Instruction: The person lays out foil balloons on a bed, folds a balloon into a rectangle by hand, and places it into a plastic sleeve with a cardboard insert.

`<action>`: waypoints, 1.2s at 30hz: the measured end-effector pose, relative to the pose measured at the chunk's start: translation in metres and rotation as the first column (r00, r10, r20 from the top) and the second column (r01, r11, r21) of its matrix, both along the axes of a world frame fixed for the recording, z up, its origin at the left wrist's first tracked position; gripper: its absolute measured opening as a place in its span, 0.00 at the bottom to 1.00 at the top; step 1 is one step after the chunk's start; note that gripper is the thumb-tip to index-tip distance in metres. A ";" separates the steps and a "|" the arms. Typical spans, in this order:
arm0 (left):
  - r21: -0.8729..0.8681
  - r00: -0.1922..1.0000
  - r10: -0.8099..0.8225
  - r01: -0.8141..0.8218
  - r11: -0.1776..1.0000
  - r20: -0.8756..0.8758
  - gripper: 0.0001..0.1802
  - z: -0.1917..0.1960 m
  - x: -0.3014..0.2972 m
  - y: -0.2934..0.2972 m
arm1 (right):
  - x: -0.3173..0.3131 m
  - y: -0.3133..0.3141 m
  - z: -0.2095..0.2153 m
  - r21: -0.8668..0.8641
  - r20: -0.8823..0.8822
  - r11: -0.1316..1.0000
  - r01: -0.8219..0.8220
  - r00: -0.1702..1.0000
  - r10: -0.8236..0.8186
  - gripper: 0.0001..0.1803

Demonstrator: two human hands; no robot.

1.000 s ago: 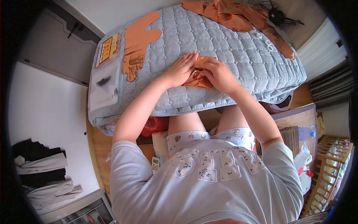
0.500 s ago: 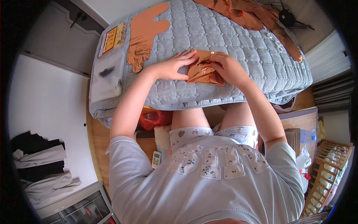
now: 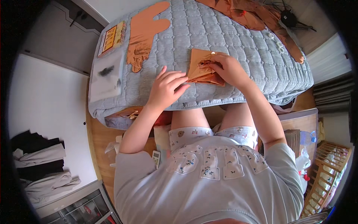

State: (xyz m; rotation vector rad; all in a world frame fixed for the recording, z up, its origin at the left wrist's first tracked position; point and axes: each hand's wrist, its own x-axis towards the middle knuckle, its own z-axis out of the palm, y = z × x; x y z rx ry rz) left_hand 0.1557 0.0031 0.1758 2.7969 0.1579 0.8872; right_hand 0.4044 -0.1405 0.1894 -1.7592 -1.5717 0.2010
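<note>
A flat, folded copper-coloured foil balloon (image 3: 196, 61) lies near the front edge of the quilted grey mattress (image 3: 179, 35). My right hand (image 3: 230, 70) is closed on its upper right part, thumb and fingers pinching the gathered foil; a small pale piece shows by the fingertips. At the lower left corner of the foil is my left hand (image 3: 166, 87), its fingers spread. Whether its fingertips touch that corner I cannot tell. Left of the hands, a larger copper foil balloon (image 3: 143, 35) lies flat on the mattress, wrinkled at its lower end.
A yellow-and-red packet (image 3: 111, 39) and a clear plastic pouch (image 3: 106, 80) lie along the mattress's left side. More copper foil (image 3: 250, 18) spreads at the far right, near white rings (image 3: 279, 46) and a black device (image 3: 287, 18). A white remote (image 3: 156, 158) lies below, left of my legs.
My left hand has drawn back toward me and left, off the foil's left side, and its fingers have lifted. The folded foil's upper left now shows flat. My right hand keeps its pinch.
</note>
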 end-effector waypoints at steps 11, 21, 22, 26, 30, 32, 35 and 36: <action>0.126 0.998 -0.017 0.024 0.992 -0.057 0.14 0.002 -0.008 -0.003 | -0.003 -0.001 -0.003 0.056 -0.008 0.998 0.008 1.000 -0.007 0.09; 0.073 0.989 -0.022 0.033 0.997 -0.148 0.41 0.002 0.026 -0.048 | -0.002 -0.002 -0.003 0.008 0.006 0.999 0.036 0.999 -0.036 0.13; 0.077 0.989 -0.020 0.031 0.997 -0.144 0.41 -0.001 0.027 -0.048 | -0.003 -0.001 -0.002 0.011 0.010 0.999 0.034 0.999 -0.034 0.13; 0.059 0.985 0.001 0.009 0.998 -0.175 0.41 -0.011 0.028 -0.048 | -0.008 -0.001 0.003 0.007 -0.131 0.996 0.090 0.987 -0.089 0.18; 0.095 0.984 0.022 -0.005 0.995 -0.179 0.39 -0.012 0.028 -0.048 | -0.008 -0.010 0.010 0.027 -0.240 0.996 0.086 0.968 -0.077 0.20; 0.089 0.987 0.021 -0.007 0.996 -0.158 0.38 -0.011 0.030 -0.049 | -0.002 -0.020 0.011 0.149 -0.030 0.989 0.000 1.000 0.005 0.22; 0.085 0.989 0.014 -0.001 0.996 -0.147 0.36 -0.010 0.028 -0.048 | -0.001 -0.039 0.016 0.154 0.324 0.972 -0.180 0.938 0.122 0.24; 0.086 0.987 0.008 0.006 0.996 -0.158 0.35 -0.011 0.028 -0.047 | -0.002 -0.044 0.018 0.048 0.446 0.970 -0.237 0.874 0.191 0.25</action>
